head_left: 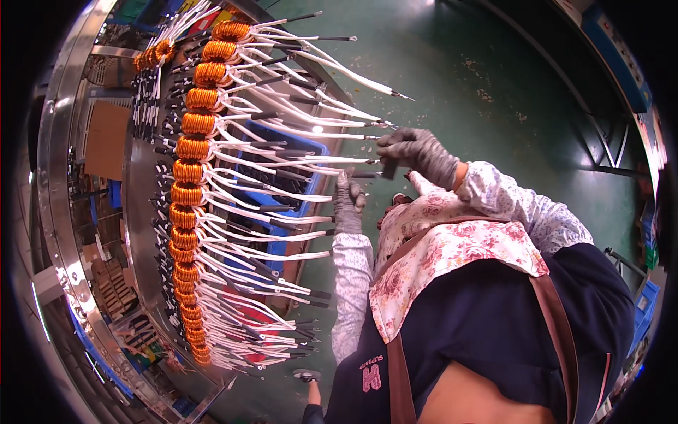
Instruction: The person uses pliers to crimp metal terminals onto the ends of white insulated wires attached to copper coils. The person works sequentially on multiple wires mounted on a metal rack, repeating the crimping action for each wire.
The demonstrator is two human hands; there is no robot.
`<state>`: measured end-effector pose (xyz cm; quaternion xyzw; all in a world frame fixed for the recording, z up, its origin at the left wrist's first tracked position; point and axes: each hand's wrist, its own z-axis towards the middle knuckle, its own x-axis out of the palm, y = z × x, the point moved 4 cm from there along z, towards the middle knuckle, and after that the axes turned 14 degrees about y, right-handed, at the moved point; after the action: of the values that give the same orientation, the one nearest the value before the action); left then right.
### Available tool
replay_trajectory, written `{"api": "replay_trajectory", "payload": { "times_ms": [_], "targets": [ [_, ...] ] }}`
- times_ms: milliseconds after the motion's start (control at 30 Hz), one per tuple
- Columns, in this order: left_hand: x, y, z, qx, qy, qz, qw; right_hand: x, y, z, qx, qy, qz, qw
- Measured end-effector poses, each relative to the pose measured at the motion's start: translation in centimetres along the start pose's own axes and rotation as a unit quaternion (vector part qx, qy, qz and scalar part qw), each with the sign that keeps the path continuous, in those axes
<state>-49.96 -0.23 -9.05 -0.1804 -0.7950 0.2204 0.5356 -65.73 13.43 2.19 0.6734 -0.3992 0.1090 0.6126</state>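
Right grip (421, 152) seemingly holds black piece (388, 169); navy shirt (487, 332) bears pink lettering (371, 377).

Indoor light was moderate; from where I stood, the coils (200, 124) and white wires (244, 345) looked bright and fairly crisp. The floor (452, 63) was dimmer, with pale glare at the top edge. The metal rail (62, 116) on the left threw glints. The navy top (473, 304) sank dark. The right hand (422, 152) looked slightly smeared. Rim bent hard, corners went black.
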Motion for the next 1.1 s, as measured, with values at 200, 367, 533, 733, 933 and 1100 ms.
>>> {"api": "replay_trajectory", "payload": {
  "times_ms": [200,367,533,733,933,1100],
  "targets": [
    [-3.5,0.4,2.9,0.000,-0.138,0.109,0.984,-4.4,-1.9,-3.3,0.158,0.018,-0.043,0.986],
    [2.3,-2.7,2.9,0.070,-0.082,0.110,0.988,-6.4,-3.7,-3.9,0.187,0.037,-0.106,0.976],
    [2.8,-3.2,2.6,0.080,-0.130,0.125,0.980,-7.8,-5.0,-3.0,0.189,-0.001,-0.131,0.973],
    [4.7,-3.3,1.3,0.081,-0.166,0.138,0.973,-6.2,-4.5,-3.2,0.227,0.002,-0.136,0.964],
    [5.4,-3.4,0.1,0.101,-0.139,0.207,0.963,-2.8,-3.0,-4.7,0.305,0.075,-0.114,0.943],
    [7.1,-3.7,-0.2,0.118,-0.120,0.210,0.963,-0.7,-4.7,-3.5,0.248,0.018,0.098,0.964]
  ]
}}
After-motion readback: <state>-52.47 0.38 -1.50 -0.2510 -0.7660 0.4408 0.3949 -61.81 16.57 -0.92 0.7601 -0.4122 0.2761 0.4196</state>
